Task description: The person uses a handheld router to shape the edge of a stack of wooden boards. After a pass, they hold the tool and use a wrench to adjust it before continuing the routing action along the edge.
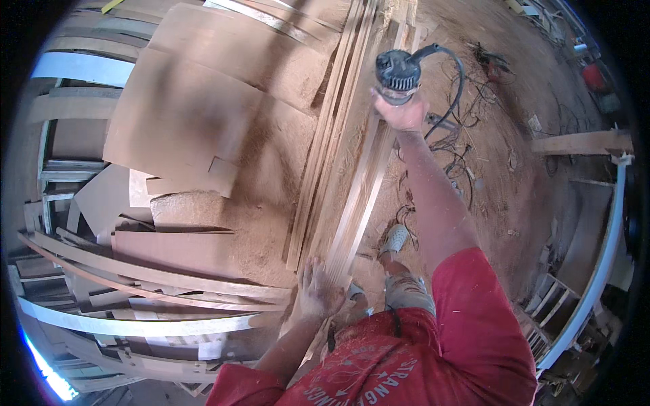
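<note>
At the far end of the wooden strips, my right hand is closed round the lower body of a corded power tool that looks like a trim router. Its dark vented cap points up, and a black cord loops off to the right. The base and any bit are hidden. Long pale wooden strips run side by side from near my body to beyond the tool. Nearer to me, my left hand lies on the near part of these strips with fingers stretched out.
Large brown boards lie at the left, dusted with sawdust. Curved wooden strips lean over the lower left. Tangled cables lie on the dusty ground right of the strips, close to my foot. A wooden beam juts in at the far right.
</note>
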`<state>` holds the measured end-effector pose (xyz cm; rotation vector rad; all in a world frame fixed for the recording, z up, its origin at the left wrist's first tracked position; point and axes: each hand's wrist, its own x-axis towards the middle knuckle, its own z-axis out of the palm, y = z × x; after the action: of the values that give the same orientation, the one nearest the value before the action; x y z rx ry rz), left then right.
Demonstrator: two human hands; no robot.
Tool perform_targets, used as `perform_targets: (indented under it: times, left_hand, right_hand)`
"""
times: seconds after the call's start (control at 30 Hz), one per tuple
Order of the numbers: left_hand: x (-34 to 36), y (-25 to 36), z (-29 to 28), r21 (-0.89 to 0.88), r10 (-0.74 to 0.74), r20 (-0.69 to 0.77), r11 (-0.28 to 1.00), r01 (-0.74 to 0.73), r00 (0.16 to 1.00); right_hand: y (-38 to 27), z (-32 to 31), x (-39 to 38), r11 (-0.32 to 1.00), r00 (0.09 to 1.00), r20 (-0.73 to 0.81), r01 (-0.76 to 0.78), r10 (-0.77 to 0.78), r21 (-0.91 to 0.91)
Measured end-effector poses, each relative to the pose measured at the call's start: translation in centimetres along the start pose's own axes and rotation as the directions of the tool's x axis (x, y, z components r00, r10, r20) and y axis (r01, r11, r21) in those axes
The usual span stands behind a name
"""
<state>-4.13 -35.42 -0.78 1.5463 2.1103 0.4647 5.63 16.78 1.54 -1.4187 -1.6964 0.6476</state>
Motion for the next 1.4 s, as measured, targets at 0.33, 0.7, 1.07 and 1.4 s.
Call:
perform_targets:
  times: [0.33, 0.7, 1.07, 1.4]
  left_hand:
    - [-0.9, -0.8, 1.2, 0.147, -0.077, 0.068, 0.987, 0.067, 0.995]
    - [-0.1, 0.1, -0.3, 0.148, -0.045, 0.079, 0.988, 0.033, 0.996]
    - [-0.1, 0.0, 0.0, 0.101, -0.078, 0.077, 0.992, 0.07, 0.994]
    - [-0.6, -0.2, 0.6, 0.059, -0.029, 0.019, 0.998, 0.027, 0.999]
  right_hand:
    - [3.7, 1.6, 14.3, 0.998, 0.996, -0.063, 0.065, -0.066, -0.013]
    - [6.3, 2.4, 24.1, 0.998, 0.991, -0.123, 0.053, -0.05, 0.025]
    - [7.1, 2.0, 20.5, 0.966, 0.994, -0.069, 0.094, -0.08, 0.241]
    - [2.3, 0.6, 5.7, 0.999, 0.997, -0.056, 0.047, -0.046, 0.026]
